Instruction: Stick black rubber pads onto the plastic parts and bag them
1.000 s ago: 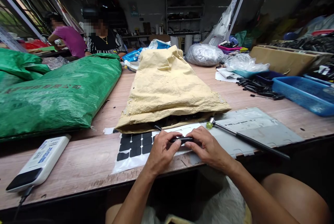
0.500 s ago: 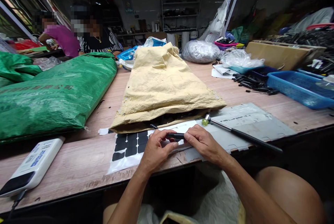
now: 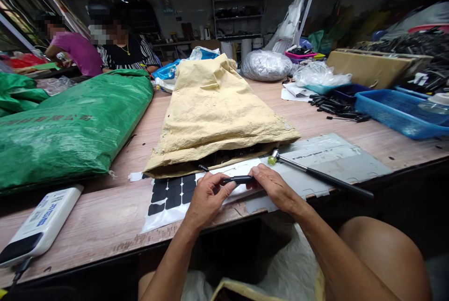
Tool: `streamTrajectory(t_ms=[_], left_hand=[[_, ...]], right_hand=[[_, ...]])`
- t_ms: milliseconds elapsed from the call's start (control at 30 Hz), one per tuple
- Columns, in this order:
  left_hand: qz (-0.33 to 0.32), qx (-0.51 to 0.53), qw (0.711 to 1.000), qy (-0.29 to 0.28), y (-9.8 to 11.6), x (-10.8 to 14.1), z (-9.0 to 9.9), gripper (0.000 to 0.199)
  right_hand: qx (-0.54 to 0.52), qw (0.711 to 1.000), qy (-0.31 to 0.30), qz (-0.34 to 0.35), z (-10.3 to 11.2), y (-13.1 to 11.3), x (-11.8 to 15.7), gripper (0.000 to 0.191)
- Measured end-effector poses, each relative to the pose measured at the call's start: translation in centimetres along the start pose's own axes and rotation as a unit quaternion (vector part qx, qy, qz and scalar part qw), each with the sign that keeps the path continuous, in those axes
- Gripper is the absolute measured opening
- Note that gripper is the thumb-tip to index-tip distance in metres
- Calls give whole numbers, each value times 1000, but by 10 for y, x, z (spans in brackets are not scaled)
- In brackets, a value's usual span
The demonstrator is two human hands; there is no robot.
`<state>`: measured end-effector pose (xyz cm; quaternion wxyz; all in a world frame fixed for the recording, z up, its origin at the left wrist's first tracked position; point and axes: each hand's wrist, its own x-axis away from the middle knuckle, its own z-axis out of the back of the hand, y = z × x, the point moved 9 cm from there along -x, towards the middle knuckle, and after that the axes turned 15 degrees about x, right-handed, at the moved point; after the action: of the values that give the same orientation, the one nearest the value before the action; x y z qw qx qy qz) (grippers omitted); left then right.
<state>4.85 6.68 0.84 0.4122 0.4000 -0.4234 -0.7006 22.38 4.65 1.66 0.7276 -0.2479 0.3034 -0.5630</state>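
Level between my two hands is a short black rod-shaped piece [image 3: 239, 179], too small to name more exactly. My left hand [image 3: 207, 194] pinches its left end between thumb and fingers. The fingertips of my right hand [image 3: 272, 184] close on its right end. Behind them gapes the mouth of a tan woven sack [image 3: 217, 113], dark inside, with a thin black piece [image 3: 203, 168] sticking out. Under my left hand lies a white sheet with black square patches [image 3: 174, 193]. A hammer [image 3: 321, 174] with a yellowish head end rests right of my right hand.
A green sack [image 3: 77, 123] and a white power bank-like device [image 3: 44, 221] are on the left. A grey board [image 3: 336, 156] lies under the hammer. Black pieces [image 3: 333, 106] and a blue tray [image 3: 400, 113] stand right. Two people [image 3: 128, 60] sit across the table.
The view has shifted slightly. My right fingers have drawn back toward the right end of the black piece, so more of it shows. My left hand keeps its hold.
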Motion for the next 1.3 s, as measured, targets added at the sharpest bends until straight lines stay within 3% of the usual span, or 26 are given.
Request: streamTrajectory(t_ms=[267,467,600,700,767,833,933,1000,1067,1167,1233,1300], left_hand=[[-7,-2,1000,-13,7,3,-3,25],[-74,-74,994,0,29,5,-6,15],[-140,-109,984,-10,59,35,-16,14],[-166,-91,977,-95,62,73,-41,19],[-130,-108,974,-148,42,95,-60,20],[-26,-145,976,-162,4,109,-69,19],[157,-207,954,-151,-48,123,-67,23],[221,-229,935,-157,-57,128,-65,24],[224,-207,935,-181,-45,128,-68,22],[160,-125,958,-203,-6,111,-65,14],[97,-95,980,-142,19,84,-42,17],[39,-109,993,-10,35,52,-1,23]], right_hand=[[58,996,-18,69,-5,-11,-3,50],[50,996,-22,77,-9,-10,-3,52],[-32,999,-5,42,-5,-1,-1,54],[-79,997,16,21,-2,7,-2,56],[-79,996,20,22,-1,8,-2,56],[-68,997,17,26,-2,8,-2,55],[-57,998,15,26,-3,7,-3,54],[-53,998,16,27,-3,6,-2,54],[-50,998,16,28,-4,6,-2,54],[-48,998,18,27,-3,6,-1,53],[-48,998,19,26,-3,5,-1,53],[-53,998,18,24,-2,5,-1,52]])
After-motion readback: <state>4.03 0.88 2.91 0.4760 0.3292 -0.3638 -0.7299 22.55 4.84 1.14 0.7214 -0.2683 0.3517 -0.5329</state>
